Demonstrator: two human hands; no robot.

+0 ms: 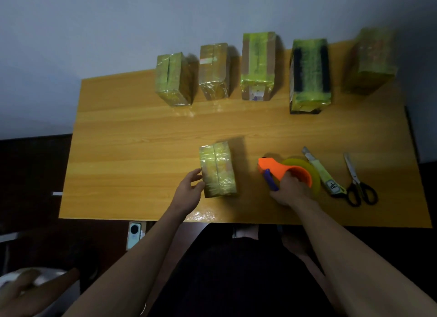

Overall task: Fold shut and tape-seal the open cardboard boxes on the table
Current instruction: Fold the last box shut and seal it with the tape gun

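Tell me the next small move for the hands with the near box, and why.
Probably slide the near box back toward the far row: it already looks wrapped in tape, the left hand touches its side, and the right hand holds the tape dispenser on the table.

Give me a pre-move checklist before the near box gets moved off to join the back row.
1. Top flaps of the near tape-wrapped cardboard box folded shut: ok.
2. Tape covers its top seam: ok; its far and underside faces: cannot tell.
3. Left hand on the box: not ok, fingers only touch its left side, no grip.
4. Right hand holds the orange tape dispenser: ok.
5. Tape strand cut free from the box: cannot tell.
6. Free spot in the back row of five wrapped boxes on the wooden table: ok, left of the row.
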